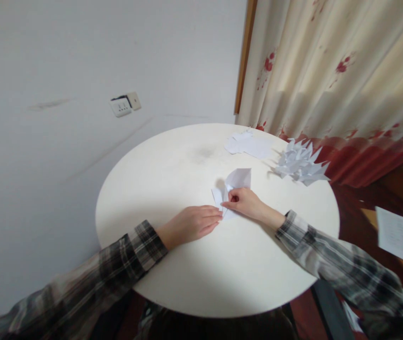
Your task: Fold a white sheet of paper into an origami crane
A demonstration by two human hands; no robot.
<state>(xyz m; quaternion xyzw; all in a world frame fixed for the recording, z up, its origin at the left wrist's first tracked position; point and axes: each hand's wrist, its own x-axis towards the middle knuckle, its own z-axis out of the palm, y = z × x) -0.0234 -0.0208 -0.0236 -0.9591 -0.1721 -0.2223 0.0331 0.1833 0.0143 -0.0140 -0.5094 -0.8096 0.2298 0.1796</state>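
A partly folded piece of white paper [239,178] lies near the middle of the round white table [145,184], its far flap raised off the surface. My right hand [247,202] is closed in a pinch on it, with the index finger curled and the thumb pointing left. From the left, my left hand [196,222] rests low over the table, fingers stretched out side by side. Its fingertips touch the paper's near left edge. The hands cover part of the folds between them.
Pointed folded white paper pieces [302,163] are heaped at the table's right edge. Flat white papers [247,144] lie at the back. A wall with a socket [121,107] stands to the left, a curtain [304,66] behind right. Written sheets [401,236] lie off to the right.
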